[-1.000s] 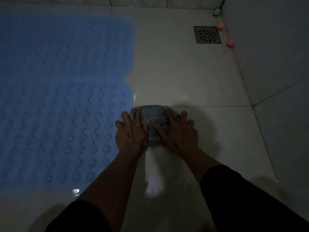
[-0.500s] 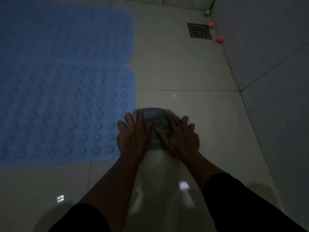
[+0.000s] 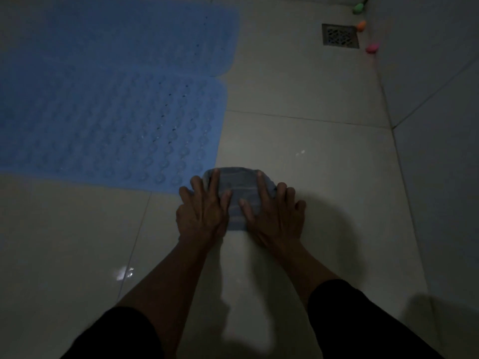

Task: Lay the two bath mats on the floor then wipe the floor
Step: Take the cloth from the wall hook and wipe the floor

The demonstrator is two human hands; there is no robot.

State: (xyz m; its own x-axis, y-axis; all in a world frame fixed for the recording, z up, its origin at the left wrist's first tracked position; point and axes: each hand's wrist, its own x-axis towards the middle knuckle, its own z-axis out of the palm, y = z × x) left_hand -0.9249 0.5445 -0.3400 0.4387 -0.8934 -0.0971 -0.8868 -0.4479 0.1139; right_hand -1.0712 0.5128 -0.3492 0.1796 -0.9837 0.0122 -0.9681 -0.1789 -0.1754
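I kneel over the pale tiled floor (image 3: 298, 104) with both my hands flat on a folded grey-blue cloth (image 3: 237, 195). My left hand (image 3: 203, 211) lies on the cloth's left part, fingers straight and fanned a little, the thumb pointing toward the middle. My right hand (image 3: 274, 216) lies on its right part in the same way, fingers spread, the thumb angled in toward the other thumb. A strip of cloth shows between the two thumbs, and its rounded far edge sticks out past my fingertips.

The near bath mat (image 3: 111, 130), blue with rows of round bumps, lies on the floor to the left, its near right corner just beside the cloth. The far bath mat (image 3: 124, 37), also blue, lies flat beyond it, edge against edge.

Far to the right a square metal drain (image 3: 340, 35) sits in the floor near the wall (image 3: 435, 73). Three small things lie by the wall's foot: a green one (image 3: 359, 7), an orange one (image 3: 361, 25) and a pink one (image 3: 372, 48).
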